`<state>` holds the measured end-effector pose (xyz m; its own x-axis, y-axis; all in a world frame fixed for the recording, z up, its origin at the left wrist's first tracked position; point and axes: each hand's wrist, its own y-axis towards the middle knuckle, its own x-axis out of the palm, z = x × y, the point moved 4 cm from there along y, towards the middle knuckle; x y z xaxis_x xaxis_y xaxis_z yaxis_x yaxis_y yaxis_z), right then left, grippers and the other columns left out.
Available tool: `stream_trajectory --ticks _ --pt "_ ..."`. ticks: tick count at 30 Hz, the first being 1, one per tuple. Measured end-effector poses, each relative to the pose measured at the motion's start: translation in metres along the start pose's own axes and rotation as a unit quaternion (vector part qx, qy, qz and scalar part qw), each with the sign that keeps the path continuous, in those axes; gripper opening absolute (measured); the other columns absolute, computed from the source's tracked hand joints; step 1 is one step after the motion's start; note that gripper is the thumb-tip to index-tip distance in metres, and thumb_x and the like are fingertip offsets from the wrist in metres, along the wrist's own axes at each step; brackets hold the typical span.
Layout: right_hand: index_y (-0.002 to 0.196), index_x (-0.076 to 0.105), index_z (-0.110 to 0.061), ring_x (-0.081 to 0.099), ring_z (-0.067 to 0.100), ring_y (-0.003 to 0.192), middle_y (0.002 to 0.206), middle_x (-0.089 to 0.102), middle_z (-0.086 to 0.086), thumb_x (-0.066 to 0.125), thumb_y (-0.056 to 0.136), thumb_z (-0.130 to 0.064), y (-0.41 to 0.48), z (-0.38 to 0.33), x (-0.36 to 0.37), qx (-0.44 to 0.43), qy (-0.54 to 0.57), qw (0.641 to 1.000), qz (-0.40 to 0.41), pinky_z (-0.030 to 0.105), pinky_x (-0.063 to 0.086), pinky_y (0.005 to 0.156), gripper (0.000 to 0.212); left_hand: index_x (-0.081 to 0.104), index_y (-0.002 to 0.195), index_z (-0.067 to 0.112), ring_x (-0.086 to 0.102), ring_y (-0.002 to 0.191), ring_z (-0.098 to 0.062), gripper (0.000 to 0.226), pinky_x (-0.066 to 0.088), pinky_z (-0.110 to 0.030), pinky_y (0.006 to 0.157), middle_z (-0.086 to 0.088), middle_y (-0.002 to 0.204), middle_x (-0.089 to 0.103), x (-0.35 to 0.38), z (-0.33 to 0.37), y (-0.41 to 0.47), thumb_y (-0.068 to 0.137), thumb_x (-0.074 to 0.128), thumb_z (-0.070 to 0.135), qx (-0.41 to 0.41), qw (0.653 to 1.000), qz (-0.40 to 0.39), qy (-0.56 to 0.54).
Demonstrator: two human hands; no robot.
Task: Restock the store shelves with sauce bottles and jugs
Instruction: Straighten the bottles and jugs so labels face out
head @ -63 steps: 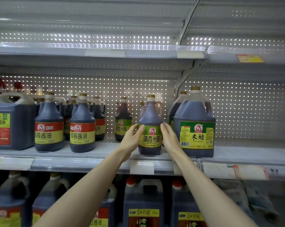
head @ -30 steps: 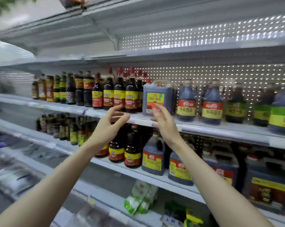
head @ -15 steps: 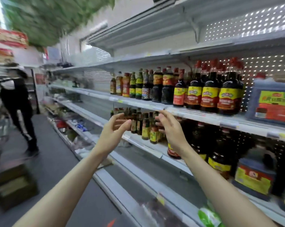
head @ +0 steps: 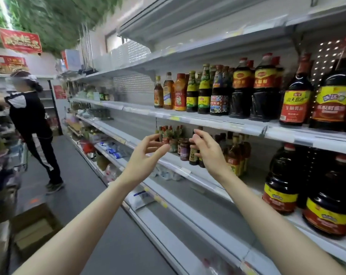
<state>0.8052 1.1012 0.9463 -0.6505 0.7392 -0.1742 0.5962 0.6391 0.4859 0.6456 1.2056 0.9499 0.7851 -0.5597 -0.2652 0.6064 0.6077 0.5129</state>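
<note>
Both my hands hover in mid-air in front of the shelving, holding nothing. My left hand (head: 146, 153) has loosely spread fingers, palm facing right. My right hand (head: 206, 150) is raised opposite it, fingers relaxed. Behind them a row of small sauce bottles and jars (head: 188, 147) stands on a lower shelf. The upper shelf (head: 237, 124) carries tall sauce bottles (head: 203, 92) and dark soy sauce jugs (head: 295, 100). Big dark jugs (head: 331, 203) with red and yellow labels stand at the lower right.
A person in a dark vest (head: 31, 124) stands down the aisle at the left. An open cardboard box (head: 33, 229) sits on the grey floor at the lower left. Packets lie on the bottom shelves (head: 140, 197). Greenery hangs from the ceiling.
My view has swung left from the vinegar jug on the shelf to the length of the aisle. Both hands let go of that jug and now float free of anything.
</note>
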Motion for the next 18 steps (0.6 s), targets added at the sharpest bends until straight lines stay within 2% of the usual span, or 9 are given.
stream_trajectory --ticks 4,8,12,14,18 --pt "0.134 0.049 -0.028 0.056 0.016 0.117 0.125 0.06 -0.002 0.047 0.097 -0.044 0.041 0.044 0.042 0.028 -0.022 0.999 -0.007 0.045 0.046 0.102 0.04 0.048 0.129 0.027 0.058 0.102 0.002 0.044 0.044 -0.009 0.076 0.01 0.111 0.061 -0.016 -0.064 0.047 0.088 0.061 0.037 -0.027 0.999 -0.018 -0.023" --pt "0.133 0.049 -0.025 0.057 0.017 0.117 0.129 0.059 0.002 0.046 0.099 -0.037 0.07 0.095 0.072 0.068 -0.034 0.997 0.009 0.039 0.046 0.102 0.037 0.049 0.132 0.024 0.058 0.098 0.003 0.051 0.046 -0.012 0.075 0.009 0.11 0.061 -0.017 -0.138 0.085 0.085 0.061 0.04 -0.06 0.996 -0.045 -0.046" --pt "0.126 0.05 -0.032 0.058 0.017 0.113 0.123 0.061 0.001 0.048 0.098 -0.04 0.088 0.161 0.099 0.123 -0.053 0.99 0.041 0.037 0.046 0.099 0.029 0.05 0.129 0.027 0.059 0.098 0.002 0.05 0.046 -0.014 0.076 0.01 0.108 0.061 -0.008 -0.216 0.123 0.083 0.061 0.044 -0.091 0.989 -0.099 -0.067" --pt "0.126 0.05 -0.034 0.057 0.017 0.114 0.123 0.061 0.001 0.049 0.096 -0.047 0.091 0.203 0.111 0.163 -0.064 0.982 0.072 0.039 0.045 0.1 0.033 0.05 0.126 0.026 0.058 0.097 0.002 0.039 0.047 -0.014 0.078 0.012 0.106 0.061 0.002 -0.259 0.139 0.089 0.061 0.034 -0.11 0.982 -0.134 -0.077" --pt "0.126 0.051 -0.029 0.059 0.014 0.109 0.122 0.06 0.001 0.048 0.097 -0.041 0.079 0.287 0.139 0.257 -0.052 0.956 0.132 0.035 0.045 0.099 0.031 0.05 0.12 0.028 0.06 0.098 -0.003 0.031 0.05 -0.026 0.086 0.012 0.105 0.061 0.027 -0.349 0.149 0.091 0.06 0.031 -0.178 0.958 -0.204 -0.095"
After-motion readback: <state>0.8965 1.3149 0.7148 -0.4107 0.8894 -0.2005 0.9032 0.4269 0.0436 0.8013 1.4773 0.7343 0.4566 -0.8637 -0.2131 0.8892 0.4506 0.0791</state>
